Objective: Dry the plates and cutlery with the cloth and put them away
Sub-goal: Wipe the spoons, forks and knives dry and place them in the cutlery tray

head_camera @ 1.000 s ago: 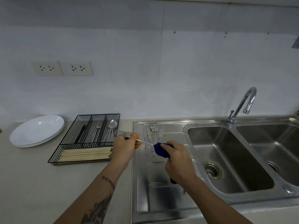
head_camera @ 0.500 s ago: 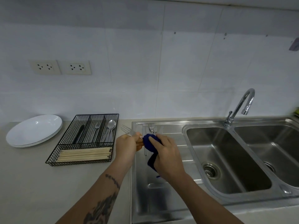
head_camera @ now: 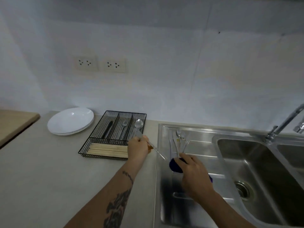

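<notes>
White tiled wall (head_camera: 164, 79) behind a beige counter (head_camera: 41, 178), steel sink unit (head_camera: 246, 203) on the right side.

Left hand (head_camera: 137, 149): fingers curled round a fork (head_camera: 148, 144), over the counter at the near right corner of the black wire cutlery tray (head_camera: 113, 134). Fork's head end pokes out over the tray's right edge, handle slants back toward the draining board (head_camera: 166, 195). Blurred, tines hard to make out.

Right hand (head_camera: 194, 175): fingers bent round a bunched blue cloth (head_camera: 175, 167), over the draining board. Cloth is apart from the fork handle tip, close by.

More cutlery (head_camera: 178, 142) lies loose on the draining board near its far left corner, just beyond the cloth.

Tray: spoon (head_camera: 138, 125) in the right slot, fork in the middle one, dark piece in the left, chopsticks (head_camera: 107, 149) across the near compartment.

White plates (head_camera: 70, 120) stacked on the counter left of the tray, near the back wall.
</notes>
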Motion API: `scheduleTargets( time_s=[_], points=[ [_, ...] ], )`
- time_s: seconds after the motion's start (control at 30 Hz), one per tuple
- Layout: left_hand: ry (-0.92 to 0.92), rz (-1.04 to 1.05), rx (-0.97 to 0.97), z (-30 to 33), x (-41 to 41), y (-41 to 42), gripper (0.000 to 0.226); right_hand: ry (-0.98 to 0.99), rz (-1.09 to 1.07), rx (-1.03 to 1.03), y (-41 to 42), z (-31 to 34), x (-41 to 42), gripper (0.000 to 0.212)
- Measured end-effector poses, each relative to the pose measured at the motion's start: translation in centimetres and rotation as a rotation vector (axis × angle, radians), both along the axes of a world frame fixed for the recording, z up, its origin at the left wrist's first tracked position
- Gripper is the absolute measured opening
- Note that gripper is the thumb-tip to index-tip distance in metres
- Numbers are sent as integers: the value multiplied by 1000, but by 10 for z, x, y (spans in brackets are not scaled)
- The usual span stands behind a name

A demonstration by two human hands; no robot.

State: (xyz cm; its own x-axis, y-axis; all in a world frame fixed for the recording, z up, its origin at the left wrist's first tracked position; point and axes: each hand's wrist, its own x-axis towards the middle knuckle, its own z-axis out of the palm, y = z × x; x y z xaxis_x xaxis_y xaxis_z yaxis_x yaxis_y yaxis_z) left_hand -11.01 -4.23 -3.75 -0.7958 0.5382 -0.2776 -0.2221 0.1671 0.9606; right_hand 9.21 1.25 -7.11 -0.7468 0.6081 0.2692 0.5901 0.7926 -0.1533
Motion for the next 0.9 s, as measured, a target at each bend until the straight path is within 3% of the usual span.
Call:
scheduleTargets(
  time_s=[0.1,0.37,0.6,0.8,0.9],
  points=[
    [-127,-5,-39,-7,-31,-4,22,56,19,-5,11,-5,-11,77],
    [-59,55,-250,-15,-128,16,36,124,18,-78,41,-12,-47,72],
    [283,-44,-520,-46,-207,52,12,97,13,-93,68,-21,-70,69],
    [470,-131,-607,-64,-213,76,22,87,-59,-93,96,-33,-73,66],
    [528,-142,-629,-70,-200,79,15,101,-95,-98,105,-36,-65,65]
  ],
)
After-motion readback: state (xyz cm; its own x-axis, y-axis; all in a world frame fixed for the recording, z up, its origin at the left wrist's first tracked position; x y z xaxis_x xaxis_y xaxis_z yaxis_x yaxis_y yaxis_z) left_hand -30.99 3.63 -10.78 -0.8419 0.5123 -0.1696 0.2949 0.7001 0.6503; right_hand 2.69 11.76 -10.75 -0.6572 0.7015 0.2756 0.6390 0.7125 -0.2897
